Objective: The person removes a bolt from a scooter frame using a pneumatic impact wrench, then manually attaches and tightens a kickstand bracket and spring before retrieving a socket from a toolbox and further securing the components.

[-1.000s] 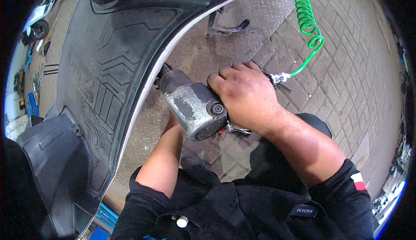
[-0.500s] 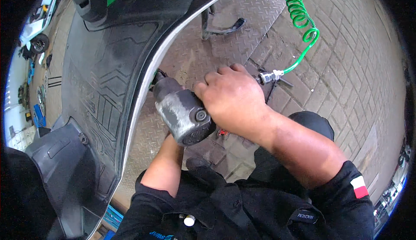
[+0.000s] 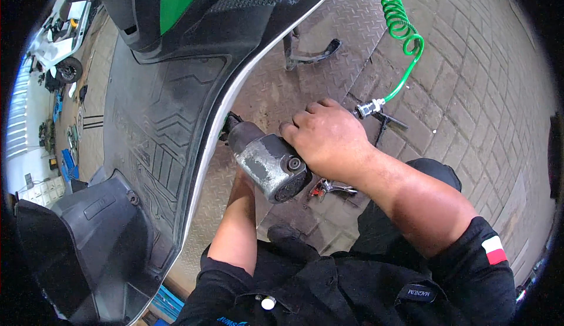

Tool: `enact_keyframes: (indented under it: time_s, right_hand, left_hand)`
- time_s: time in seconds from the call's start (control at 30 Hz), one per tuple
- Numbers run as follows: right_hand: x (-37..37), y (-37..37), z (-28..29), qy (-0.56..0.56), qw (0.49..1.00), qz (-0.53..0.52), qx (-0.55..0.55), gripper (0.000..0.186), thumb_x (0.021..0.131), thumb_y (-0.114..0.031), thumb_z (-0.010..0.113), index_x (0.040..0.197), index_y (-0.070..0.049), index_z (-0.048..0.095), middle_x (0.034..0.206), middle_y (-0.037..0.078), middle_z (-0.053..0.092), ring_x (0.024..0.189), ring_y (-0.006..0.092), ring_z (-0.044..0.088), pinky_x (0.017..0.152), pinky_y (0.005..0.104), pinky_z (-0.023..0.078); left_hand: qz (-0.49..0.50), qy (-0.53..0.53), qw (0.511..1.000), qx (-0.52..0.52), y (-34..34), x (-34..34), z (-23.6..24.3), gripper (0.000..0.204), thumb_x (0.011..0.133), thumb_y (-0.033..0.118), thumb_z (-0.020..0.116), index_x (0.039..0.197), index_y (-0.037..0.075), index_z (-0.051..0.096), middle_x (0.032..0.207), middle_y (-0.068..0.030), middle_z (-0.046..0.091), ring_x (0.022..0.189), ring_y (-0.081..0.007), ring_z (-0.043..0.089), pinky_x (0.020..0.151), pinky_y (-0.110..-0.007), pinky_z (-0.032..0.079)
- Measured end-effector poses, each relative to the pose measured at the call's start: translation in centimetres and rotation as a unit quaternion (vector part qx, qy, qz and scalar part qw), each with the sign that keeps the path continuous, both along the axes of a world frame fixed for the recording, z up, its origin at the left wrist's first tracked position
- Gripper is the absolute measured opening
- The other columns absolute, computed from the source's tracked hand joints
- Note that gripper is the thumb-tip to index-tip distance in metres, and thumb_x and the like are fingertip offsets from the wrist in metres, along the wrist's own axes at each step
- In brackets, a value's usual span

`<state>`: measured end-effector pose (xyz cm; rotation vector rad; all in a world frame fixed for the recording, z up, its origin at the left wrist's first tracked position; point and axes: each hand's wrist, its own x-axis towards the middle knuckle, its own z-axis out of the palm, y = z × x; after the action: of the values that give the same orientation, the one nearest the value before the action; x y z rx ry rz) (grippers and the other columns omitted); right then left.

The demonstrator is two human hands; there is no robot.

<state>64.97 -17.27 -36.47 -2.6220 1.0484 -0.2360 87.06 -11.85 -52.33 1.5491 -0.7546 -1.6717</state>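
My right hand (image 3: 329, 135) is wrapped round the handle of an air impact wrench (image 3: 269, 164), whose worn, silver-and-black body lies between my arms. The wrench's nose points at the lower side edge of a scooter (image 3: 155, 126); what it meets there is hidden. A metal coupling (image 3: 370, 108) at the handle's end joins a coiled green air hose (image 3: 395, 8). From below, my left forearm (image 3: 236, 226) reaches up behind the wrench. The wrench's body covers my left hand, so its fingers do not show.
The scooter stands over a diamond-plate metal sheet (image 3: 338, 17), beside a paved brick floor (image 3: 464, 73). A black stand leg (image 3: 317, 57) sticks out beneath it. Red-and-silver pliers (image 3: 330, 189) and a dark T-shaped tool (image 3: 390, 121) lie on the floor. Another white vehicle (image 3: 59, 47) is far left.
The view has shifted, so scooter, wrench and arms appear farther right. More of the pliers shows beneath my right wrist. My right hand keeps its hold on the impact wrench.
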Motion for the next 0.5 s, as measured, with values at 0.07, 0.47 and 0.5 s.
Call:
enact_keyframes:
  time_s: [0.07, 0.47, 0.5]
  right_hand:
    - [0.2, 0.6, 0.0, -0.013, 0.999, -0.033, 0.022, 0.016, 0.076, -0.017, 0.054, 0.085, -0.010, 0.065, 0.081, 0.007, 0.065, 0.081, 0.0239, 0.064, 0.074, 0.0372, 0.046]
    - [1.1, 1.1, 0.9, -0.024, 0.994, -0.067, 0.080, 0.018, 0.074, -0.017, 0.055, 0.088, -0.009, 0.062, 0.082, 0.008, 0.063, 0.085, 0.0260, 0.062, 0.078, 0.0398, 0.045]
    - [1.0, 1.1, 0.7, -0.032, 0.997, -0.060, 0.039, 0.016, 0.076, -0.019, 0.054, 0.085, -0.010, 0.063, 0.080, 0.006, 0.065, 0.080, 0.0244, 0.063, 0.074, 0.0396, 0.046]
  left_hand:
    - [-0.003, 0.001, 1.000, -0.001, -0.5, 0.5, 0.0, 0.027, 0.087, 0.017, 0.051, 0.112, 0.008, 0.054, 0.107, -0.0082, 0.058, 0.100, -0.0208, 0.055, 0.085, -0.033, 0.046]
    - [-0.025, 0.015, 1.000, 0.012, 0.4, 0.6, -0.5, 0.030, 0.085, 0.015, 0.053, 0.115, 0.008, 0.054, 0.110, -0.0080, 0.059, 0.103, -0.0208, 0.055, 0.086, -0.032, 0.045]
    - [-0.028, 0.014, 0.999, 0.012, 0.6, 0.7, -0.5, 0.030, 0.085, 0.015, 0.053, 0.115, 0.008, 0.054, 0.110, -0.0080, 0.059, 0.103, -0.0208, 0.055, 0.086, -0.032, 0.045]
